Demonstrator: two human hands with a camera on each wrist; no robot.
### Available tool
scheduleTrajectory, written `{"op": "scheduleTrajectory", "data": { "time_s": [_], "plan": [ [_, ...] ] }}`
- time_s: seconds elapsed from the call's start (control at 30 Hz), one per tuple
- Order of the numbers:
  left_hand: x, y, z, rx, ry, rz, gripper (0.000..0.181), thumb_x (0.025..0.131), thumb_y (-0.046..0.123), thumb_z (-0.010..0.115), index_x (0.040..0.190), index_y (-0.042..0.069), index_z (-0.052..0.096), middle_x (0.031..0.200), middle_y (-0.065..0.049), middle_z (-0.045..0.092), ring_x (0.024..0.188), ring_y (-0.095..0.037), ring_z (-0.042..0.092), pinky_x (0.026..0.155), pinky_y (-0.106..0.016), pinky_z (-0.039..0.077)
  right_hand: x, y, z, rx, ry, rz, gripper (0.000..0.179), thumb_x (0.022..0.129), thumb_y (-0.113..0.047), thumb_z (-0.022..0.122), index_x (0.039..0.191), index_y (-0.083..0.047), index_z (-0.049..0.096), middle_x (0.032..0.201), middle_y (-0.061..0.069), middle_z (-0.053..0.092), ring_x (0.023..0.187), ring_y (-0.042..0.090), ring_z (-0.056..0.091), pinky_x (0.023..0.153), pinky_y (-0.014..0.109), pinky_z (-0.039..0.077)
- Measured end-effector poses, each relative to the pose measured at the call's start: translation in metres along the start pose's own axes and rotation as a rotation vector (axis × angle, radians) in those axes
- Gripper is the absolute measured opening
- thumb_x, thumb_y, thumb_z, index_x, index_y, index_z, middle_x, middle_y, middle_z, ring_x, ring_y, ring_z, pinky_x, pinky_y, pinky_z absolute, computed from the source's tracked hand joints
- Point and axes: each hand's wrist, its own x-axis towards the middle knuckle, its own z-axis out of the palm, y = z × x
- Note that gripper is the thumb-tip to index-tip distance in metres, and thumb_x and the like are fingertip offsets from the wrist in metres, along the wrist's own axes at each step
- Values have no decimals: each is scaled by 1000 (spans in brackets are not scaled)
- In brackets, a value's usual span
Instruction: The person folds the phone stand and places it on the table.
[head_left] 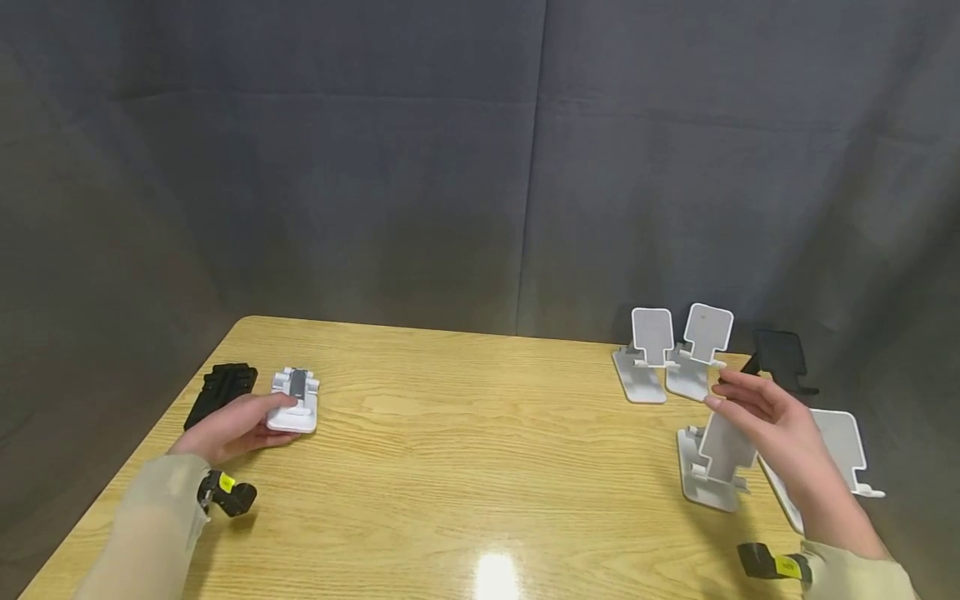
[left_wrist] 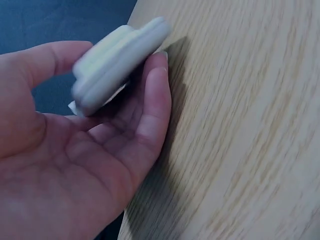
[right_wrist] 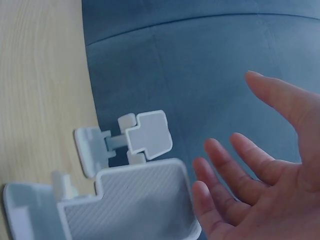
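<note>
At the table's left side, my left hand grips a folded white phone stand, thumb on top and fingers beneath. The left wrist view shows this folded stand tilted, slightly blurred, with the fingers close over the wood. On the right, my right hand is beside the top of an unfolded white phone stand. In the right wrist view the fingers of that hand are spread and relaxed, holding nothing; the lower fingertips are right at the edge of the stand's ribbed panel.
A folded black stand lies left of the held one. Two unfolded white stands, one left of the other, stand at the back right. An unfolded black stand and another white one are by the table's right edge. Dark curtain hangs behind.
</note>
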Motion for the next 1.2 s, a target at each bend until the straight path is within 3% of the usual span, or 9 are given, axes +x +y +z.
{"op": "scheduleTrajectory", "data": {
  "time_s": [0.5, 0.63, 0.73, 0.8, 0.87, 0.93, 1.03, 1.1, 1.2],
  "plan": [
    [-2, 9, -6, 315, 133, 11, 68, 107, 21, 53, 145, -26, 22, 125, -29, 55, 90, -16, 63, 80, -30, 59, -7, 17, -5, 12, 86, -26, 46, 96, -27, 74, 138, -25, 55, 114, -27, 57, 104, -11, 53, 79, 6, 43],
    [-5, 9, -7, 418, 203, 3, 71, 104, 26, 58, 143, -25, 29, 130, -34, 52, 95, -22, 62, 82, -35, 58, -8, 22, -5, -65, 127, 40, 62, 96, -35, 74, 148, -14, 48, 135, -2, 55, 119, 6, 51, 77, 5, 41],
    [-7, 11, -9, 519, 245, -22, 77, 101, 37, 61, 142, -23, 35, 136, -37, 48, 105, -33, 57, 91, -47, 51, -7, 26, -6, -127, 110, 113, 81, 97, -42, 71, 156, -2, 33, 151, 21, 42, 135, 31, 43, 94, 18, 46],
    [-9, 13, -10, 570, 259, -37, 82, 99, 44, 62, 142, -21, 38, 140, -38, 45, 110, -39, 52, 94, -53, 45, -7, 30, -7, -154, 89, 143, 86, 97, -44, 69, 157, 2, 27, 153, 29, 38, 135, 44, 39, 93, 20, 46],
    [-10, 13, -10, 583, 264, -41, 82, 98, 45, 63, 142, -21, 39, 139, -38, 45, 109, -40, 51, 94, -54, 44, -7, 36, -8, -156, 68, 147, 86, 98, -41, 69, 157, 5, 25, 151, 32, 38, 129, 38, 46, 92, 20, 47],
    [-10, 13, -10, 585, 268, -38, 81, 99, 44, 63, 141, -21, 40, 137, -37, 47, 105, -38, 52, 91, -51, 45, -8, 43, -8, -159, 52, 147, 85, 98, -38, 70, 156, 7, 26, 148, 34, 40, 114, 19, 54, 82, 11, 45],
    [-9, 12, -9, 594, 278, -31, 77, 99, 41, 62, 139, -21, 42, 134, -37, 49, 102, -37, 53, 85, -47, 47, -8, 51, -8, -161, 12, 155, 84, 99, -36, 69, 153, 11, 25, 144, 37, 43, 97, -4, 48, 72, 8, 43],
    [-8, 12, -8, 599, 287, -28, 74, 100, 39, 62, 138, -21, 43, 131, -36, 50, 100, -37, 54, 83, -46, 47, -7, 55, -7, -168, -14, 174, 85, 99, -38, 68, 152, 13, 25, 141, 37, 46, 94, -8, 47, 75, 13, 46],
    [-8, 13, -7, 609, 299, -23, 71, 100, 37, 61, 137, -21, 45, 130, -35, 52, 100, -37, 54, 83, -47, 47, -6, 59, -5, -170, -58, 202, 83, 101, -41, 65, 149, 16, 27, 140, 37, 48, 99, 3, 52, 84, 28, 48]
  ]
}}
